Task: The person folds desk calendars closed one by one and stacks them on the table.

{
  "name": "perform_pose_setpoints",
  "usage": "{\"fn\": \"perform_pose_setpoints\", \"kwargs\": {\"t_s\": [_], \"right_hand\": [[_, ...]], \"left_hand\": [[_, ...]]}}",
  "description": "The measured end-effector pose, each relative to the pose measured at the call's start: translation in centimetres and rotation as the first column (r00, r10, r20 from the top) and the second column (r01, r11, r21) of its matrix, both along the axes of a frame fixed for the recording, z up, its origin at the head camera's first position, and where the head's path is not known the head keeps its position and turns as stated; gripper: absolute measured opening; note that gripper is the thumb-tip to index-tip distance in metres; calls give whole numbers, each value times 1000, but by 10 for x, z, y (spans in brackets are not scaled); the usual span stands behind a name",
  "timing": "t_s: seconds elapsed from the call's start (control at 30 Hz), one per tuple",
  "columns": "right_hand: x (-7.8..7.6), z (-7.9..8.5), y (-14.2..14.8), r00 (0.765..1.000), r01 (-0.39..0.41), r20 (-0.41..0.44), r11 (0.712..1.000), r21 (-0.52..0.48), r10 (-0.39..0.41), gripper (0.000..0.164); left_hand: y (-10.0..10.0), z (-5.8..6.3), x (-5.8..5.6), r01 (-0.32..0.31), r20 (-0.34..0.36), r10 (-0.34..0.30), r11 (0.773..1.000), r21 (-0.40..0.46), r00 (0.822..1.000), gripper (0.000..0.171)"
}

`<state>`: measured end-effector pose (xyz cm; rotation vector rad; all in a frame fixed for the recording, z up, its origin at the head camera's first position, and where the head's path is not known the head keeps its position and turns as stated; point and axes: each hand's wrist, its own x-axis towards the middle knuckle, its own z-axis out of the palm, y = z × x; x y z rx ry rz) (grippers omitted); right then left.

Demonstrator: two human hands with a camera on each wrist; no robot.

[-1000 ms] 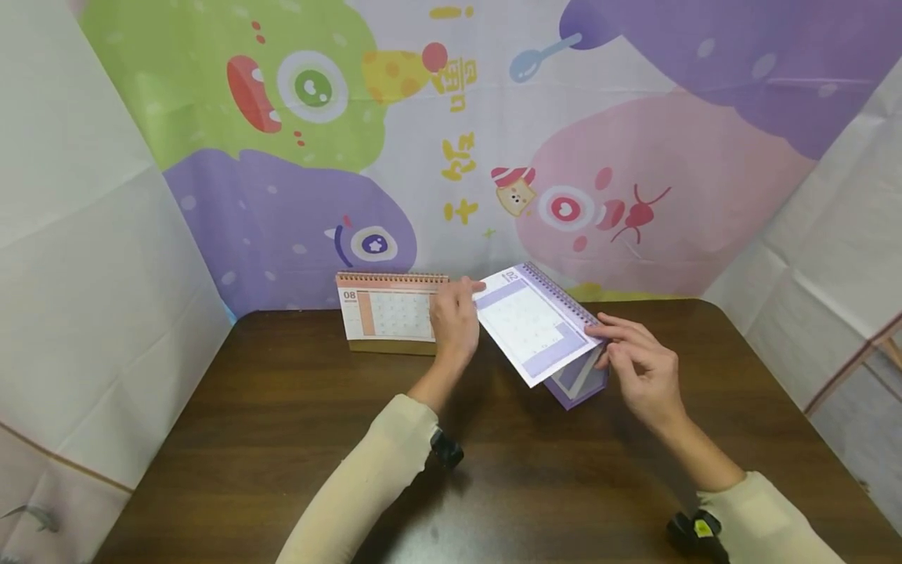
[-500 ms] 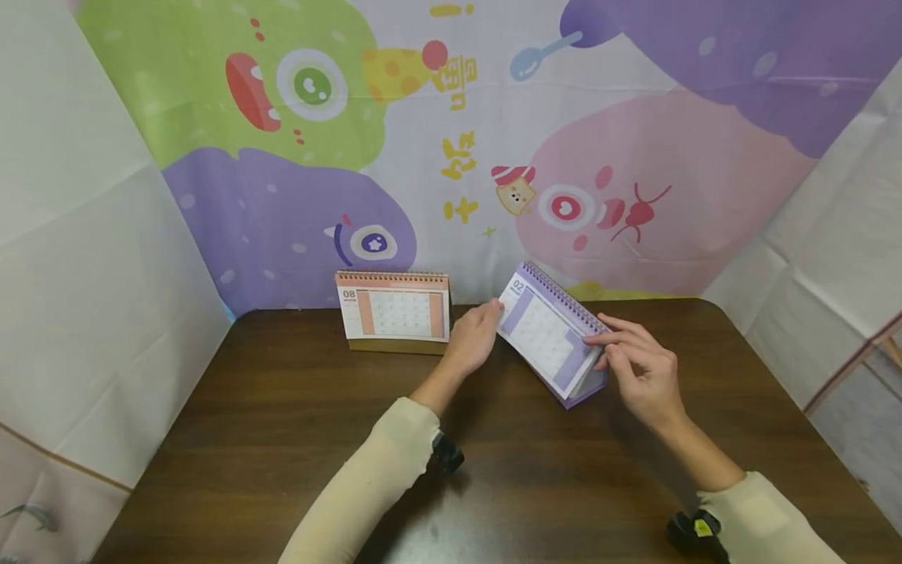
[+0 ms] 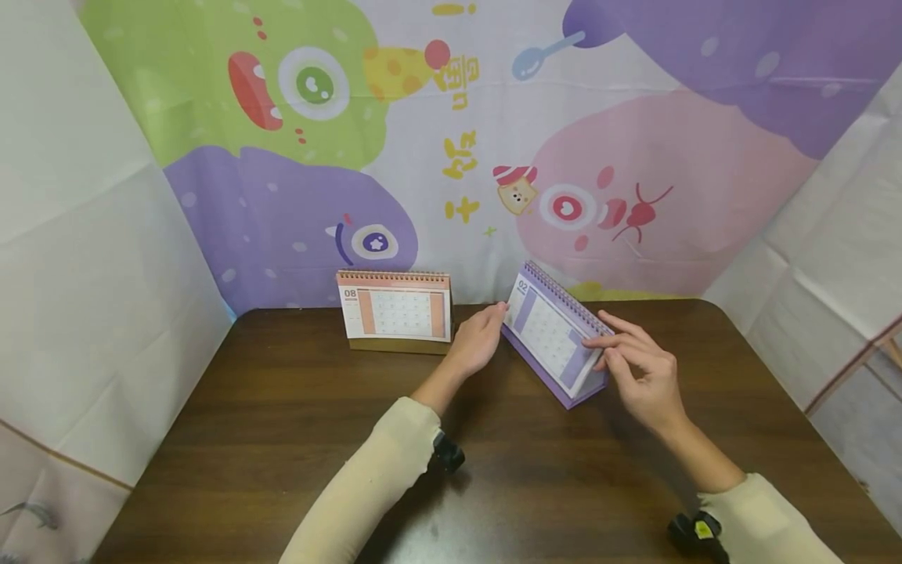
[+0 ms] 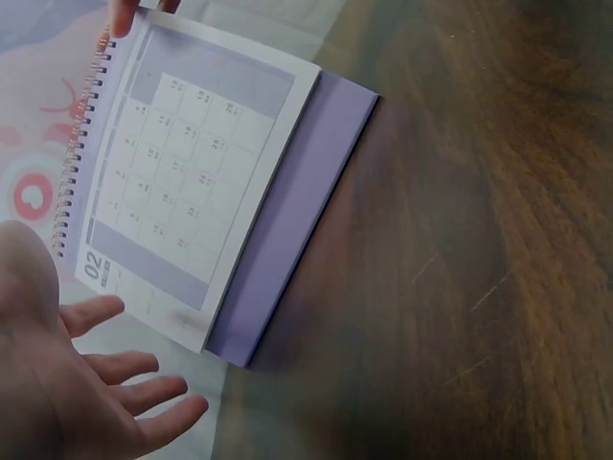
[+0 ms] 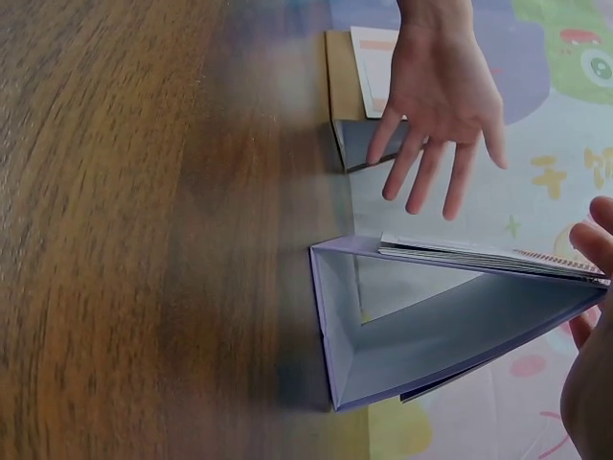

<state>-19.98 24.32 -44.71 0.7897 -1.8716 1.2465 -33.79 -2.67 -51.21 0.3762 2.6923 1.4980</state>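
Note:
A purple desk calendar (image 3: 546, 329) stands angled at the back of the table, its page marked 02 lying flat against the stack. My right hand (image 3: 643, 372) holds its upper right corner, with fingers on the front page and others behind the edge. Beside the calendar's left edge is my left hand (image 3: 479, 338); in the left wrist view its fingers (image 4: 144, 395) are spread and hold nothing. From the right wrist view, the calendar's hollow triangular stand (image 5: 460, 321) shows side-on. To the left, an orange desk calendar (image 3: 400, 313) with page 08 stands upright.
The dark wooden table (image 3: 296, 423) has its back edge right behind both calendars. A cartoon-printed backdrop (image 3: 465, 251) rises there, and pale cloth walls (image 3: 92, 235) flank the table. Dark wrist cameras (image 3: 447, 453) sit at both sleeves.
The lifted 02 page has come down flat onto the purple calendar. My left hand has let go of it and moved slightly right and down, uncovering the orange calendar. The right hand stays put.

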Motion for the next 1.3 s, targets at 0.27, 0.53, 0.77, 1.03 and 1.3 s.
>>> {"fn": "perform_pose_setpoints", "kwargs": {"t_s": [0.27, 0.53, 0.77, 1.03, 1.3], "right_hand": [[5, 3, 3, 1000, 4, -20, 1000, -6, -4, 41], [11, 3, 15, 996, 53, -70, 996, -67, -58, 24], [14, 0, 21, 993, 116, 1, 990, -78, -116, 26], [23, -12, 27, 980, 150, 124, 987, 57, -156, 51], [25, -21, 33, 979, 116, 157, 988, 106, -132, 54]], "left_hand": [[5, 60, 39, 27, -69, -24, 999, 37, 997, 65], [16, 85, 47, 65, -164, -61, 998, 20, 985, 58], [21, 90, 50, 111, -243, -118, 993, -41, 963, 61], [22, 97, 55, 160, -333, -230, 961, -225, 915, 75], [24, 98, 52, 178, -339, -286, 932, -317, 896, 64]]}}
